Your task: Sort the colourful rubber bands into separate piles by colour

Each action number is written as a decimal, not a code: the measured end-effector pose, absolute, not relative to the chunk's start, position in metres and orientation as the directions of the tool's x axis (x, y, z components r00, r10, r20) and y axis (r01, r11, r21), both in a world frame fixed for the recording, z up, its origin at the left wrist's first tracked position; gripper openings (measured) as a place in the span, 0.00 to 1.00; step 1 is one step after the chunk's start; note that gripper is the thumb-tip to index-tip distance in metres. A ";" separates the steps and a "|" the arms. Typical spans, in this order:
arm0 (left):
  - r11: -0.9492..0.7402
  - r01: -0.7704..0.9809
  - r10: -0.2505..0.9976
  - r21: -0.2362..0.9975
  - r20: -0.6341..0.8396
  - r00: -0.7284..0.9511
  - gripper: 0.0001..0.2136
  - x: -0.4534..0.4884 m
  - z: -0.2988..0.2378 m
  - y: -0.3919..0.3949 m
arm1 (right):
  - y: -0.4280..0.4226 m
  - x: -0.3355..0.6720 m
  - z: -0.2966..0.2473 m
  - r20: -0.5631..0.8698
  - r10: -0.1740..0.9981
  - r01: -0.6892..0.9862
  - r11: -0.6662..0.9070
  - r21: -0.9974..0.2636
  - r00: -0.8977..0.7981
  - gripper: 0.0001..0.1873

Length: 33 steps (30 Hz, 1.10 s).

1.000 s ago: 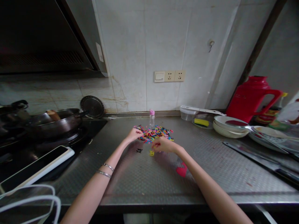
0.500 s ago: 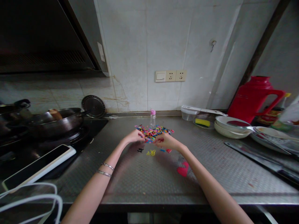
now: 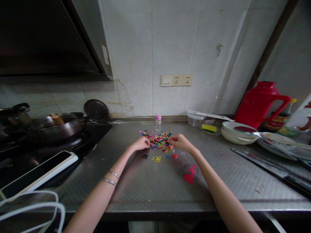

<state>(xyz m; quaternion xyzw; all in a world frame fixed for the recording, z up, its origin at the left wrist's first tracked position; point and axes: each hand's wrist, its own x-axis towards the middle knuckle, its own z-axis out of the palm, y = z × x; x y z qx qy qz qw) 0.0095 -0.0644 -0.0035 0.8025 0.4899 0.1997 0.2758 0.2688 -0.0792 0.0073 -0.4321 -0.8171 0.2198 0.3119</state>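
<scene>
A heap of small, many-coloured elastic bands lies on the metal counter. My left hand is at the heap's left edge, fingers closed together; anything between them is too small to make out. At the right edge, my right hand has its thumb and fingers pinched among the bands, and what they hold is hidden. In front of the heap are small sorted groups: black bands, yellow bands, blue bands and red bands. Behind it stands a clear little bottle with a pink cap.
A pan sits on the stove at left, near a white-edged device and white cable. At right are a plastic tub, yellow sponge, stacked bowls, knife and red thermos.
My right hand has moved right and slightly up, from the heap's front to its right edge, uncovering bands there. My left hand has barely moved.
</scene>
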 end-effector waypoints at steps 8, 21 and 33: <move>-0.364 0.598 0.923 0.715 0.192 0.332 0.09 0.014 0.007 -0.063 | -0.078 0.292 0.009 0.274 0.902 0.803 0.423 -0.420 -0.332 0.09; -0.562 0.697 0.823 0.446 0.220 0.523 0.09 0.124 -0.008 -0.135 | -0.070 0.302 0.004 0.202 0.924 0.823 0.382 -0.420 -0.325 0.08; -0.511 0.679 0.858 0.527 0.267 0.439 0.14 0.101 0.005 -0.118 | -0.079 0.299 0.013 -0.004 0.914 0.806 0.356 -0.473 -0.407 0.11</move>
